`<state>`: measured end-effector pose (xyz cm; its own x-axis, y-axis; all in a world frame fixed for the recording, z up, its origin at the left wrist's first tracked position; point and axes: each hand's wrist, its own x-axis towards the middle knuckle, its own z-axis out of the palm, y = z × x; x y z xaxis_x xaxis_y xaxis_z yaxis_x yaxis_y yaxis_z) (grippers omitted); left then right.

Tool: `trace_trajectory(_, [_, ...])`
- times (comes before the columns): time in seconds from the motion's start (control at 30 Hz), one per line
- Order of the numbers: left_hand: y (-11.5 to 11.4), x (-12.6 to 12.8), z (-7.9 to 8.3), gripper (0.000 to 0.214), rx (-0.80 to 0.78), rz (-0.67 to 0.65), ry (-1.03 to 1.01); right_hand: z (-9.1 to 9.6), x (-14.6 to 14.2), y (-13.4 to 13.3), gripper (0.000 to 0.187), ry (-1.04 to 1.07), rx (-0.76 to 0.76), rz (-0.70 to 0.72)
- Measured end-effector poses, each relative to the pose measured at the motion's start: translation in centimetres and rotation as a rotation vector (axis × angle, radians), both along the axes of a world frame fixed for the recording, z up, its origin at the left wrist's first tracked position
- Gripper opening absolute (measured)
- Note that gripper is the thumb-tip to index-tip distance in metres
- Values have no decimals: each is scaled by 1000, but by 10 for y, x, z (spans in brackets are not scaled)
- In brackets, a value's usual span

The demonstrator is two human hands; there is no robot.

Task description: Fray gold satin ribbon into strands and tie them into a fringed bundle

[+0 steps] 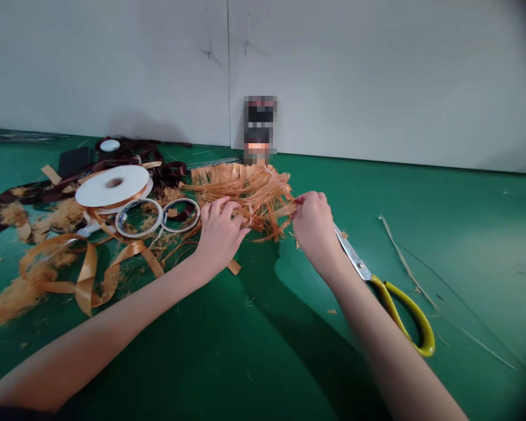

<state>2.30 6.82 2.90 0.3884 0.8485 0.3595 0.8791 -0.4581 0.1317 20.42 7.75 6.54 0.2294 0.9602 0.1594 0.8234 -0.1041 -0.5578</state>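
A bundle of shredded orange ribbon strips lies on the green table, in the middle. My left hand rests on the bundle's near left side, fingers curled and pressing on the strips. My right hand is closed at the bundle's right edge, pinching strands between thumb and fingers. Scissors with yellow handles lie on the table just right of my right wrist, blades pointing toward the bundle.
To the left sit a white-topped ribbon spool, two empty tape rings, loose orange ribbon loops, fluffy orange shreds and dark brown ribbon. A thin stick lies right. A white wall closes the back.
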Motion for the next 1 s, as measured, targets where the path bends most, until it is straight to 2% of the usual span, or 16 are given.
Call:
trace_trajectory(0.13, [7, 6, -4, 9, -48, -22, -6, 2, -1, -2, 32, -52, 39, 4])
trace_trajectory(0.23, [10, 2, -1, 15, -50, -32, -16, 3, 0, -2, 32, -79, 38, -16])
trace_trajectory(0.47, [13, -32, 32, 26, -26, -8, -14, -2, 7, 2, 30, -106, 0, -50])
trace_trajectory(0.53, [13, -41, 42, 29, -24, 51, 6, -7, 8, 4, 29, -107, -2, -45])
trace_trajectory(0.63, [12, -53, 54, 24, -53, 236, 64, -13, 10, 7, 28, -117, -14, -37])
trace_trajectory(0.73, [13, -69, 60, 22, -28, 422, 107, -17, 12, 7, 30, -139, -41, -41])
trace_trajectory(0.83, [13, -89, 64, 27, 17, 551, 102, -19, 15, 8, 31, -164, -83, -45])
trace_trajectory(0.93, [5, -99, 67, 30, 71, 554, 55, -21, 17, 8, 24, -180, -111, -27])
trace_trajectory(1.0, [-7, -93, 64, 29, 146, 436, -19, -20, 17, 6, 18, -192, -112, -8])
